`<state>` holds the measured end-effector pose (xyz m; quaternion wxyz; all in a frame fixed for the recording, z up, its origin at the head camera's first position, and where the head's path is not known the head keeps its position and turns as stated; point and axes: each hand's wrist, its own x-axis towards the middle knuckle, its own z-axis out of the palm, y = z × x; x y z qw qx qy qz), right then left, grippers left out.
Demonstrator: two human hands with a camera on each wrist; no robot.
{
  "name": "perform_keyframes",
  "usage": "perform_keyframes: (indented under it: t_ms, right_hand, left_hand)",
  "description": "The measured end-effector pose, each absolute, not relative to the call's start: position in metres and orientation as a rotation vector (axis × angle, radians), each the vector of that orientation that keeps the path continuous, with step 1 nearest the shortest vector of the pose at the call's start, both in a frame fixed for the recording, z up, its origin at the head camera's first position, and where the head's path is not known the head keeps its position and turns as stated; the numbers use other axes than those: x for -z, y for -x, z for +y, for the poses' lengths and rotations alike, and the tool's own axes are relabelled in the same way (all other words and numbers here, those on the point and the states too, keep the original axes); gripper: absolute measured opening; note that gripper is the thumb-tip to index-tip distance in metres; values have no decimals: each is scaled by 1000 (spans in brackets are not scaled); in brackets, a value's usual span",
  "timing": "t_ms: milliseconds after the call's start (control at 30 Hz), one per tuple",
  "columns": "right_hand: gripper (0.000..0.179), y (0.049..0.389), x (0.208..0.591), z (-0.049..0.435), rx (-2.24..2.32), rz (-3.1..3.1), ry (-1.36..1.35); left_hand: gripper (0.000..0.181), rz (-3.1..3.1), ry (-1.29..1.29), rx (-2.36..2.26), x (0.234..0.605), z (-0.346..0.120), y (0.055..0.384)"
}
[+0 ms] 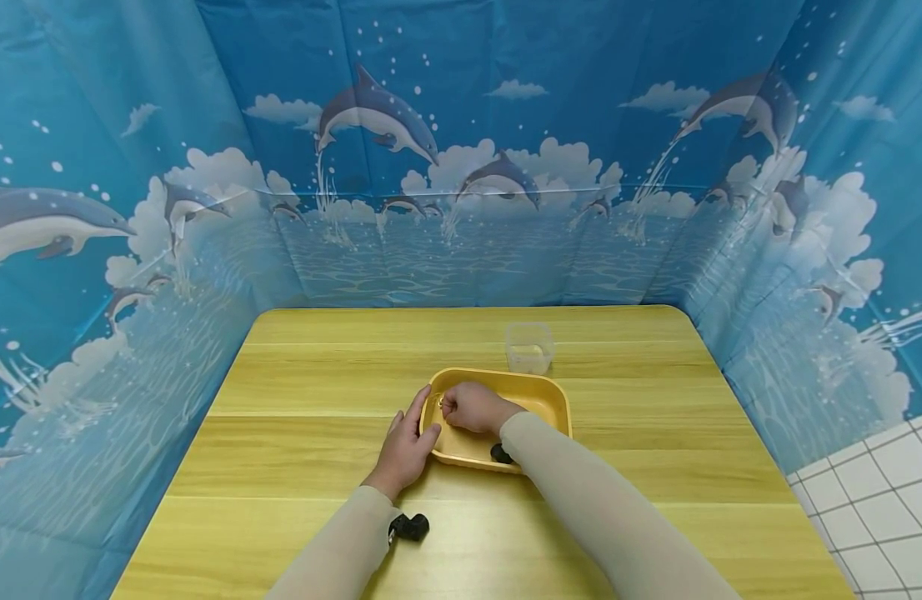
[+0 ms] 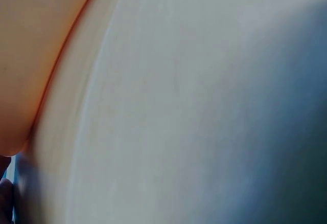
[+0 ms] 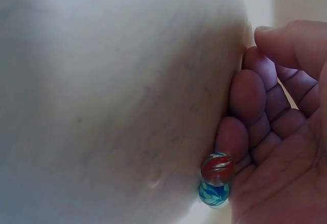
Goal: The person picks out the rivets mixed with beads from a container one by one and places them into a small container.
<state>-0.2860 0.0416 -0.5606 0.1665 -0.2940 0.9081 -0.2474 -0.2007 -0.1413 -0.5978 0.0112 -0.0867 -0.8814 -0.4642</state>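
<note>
A yellow tray (image 1: 536,408) sits on the wooden table. My left hand (image 1: 403,454) rests against its left side, index finger along the outside and thumb at the rim. Inside the tray, my right hand (image 1: 476,407) reaches down toward the left end, its fingers curled. Two glass marbles, a red one (image 3: 217,169) and a blue-green one (image 3: 214,193), lie beside the lower curled finger in the right wrist view. The palm shows bare there; whether thumb and index finger pinch a marble I cannot tell. The left wrist view shows mostly blurred surface and the tray's wall (image 2: 36,45).
A clear plastic container (image 1: 528,350) stands just behind the tray's right half. Black wrist cameras sit under both sleeves, the left one (image 1: 410,527) over the table (image 1: 303,467). A dolphin-printed curtain (image 1: 461,250) hangs along the table's back and sides.
</note>
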Motion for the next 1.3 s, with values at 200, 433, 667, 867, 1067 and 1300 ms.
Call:
perform_keyframes:
  t_ms: [200,433,667,867,1067,1300]
  right_hand:
    - [18,286,561,42,709,2582,826]
    - [19,286,562,43,708,2585,834]
    - [19,284,563,45,704,2584,839]
    - [19,282,562,46,714,2578,845]
    - [19,280,557,46,729,2566,846]
    - [18,281,559,46,726,2569,848]
  left_hand:
    - [66,-2763,260,1450,597,-142,200]
    - [66,-2745,256,1458,595,-140,198]
    - [65,-2740,260,1449,594,-138,195]
    - [65,-2736,252,1452,596,-137,193]
    - [65,-2739,247,1460,596,-137,193]
    - [65,-2738,239,1460,596,-137,193]
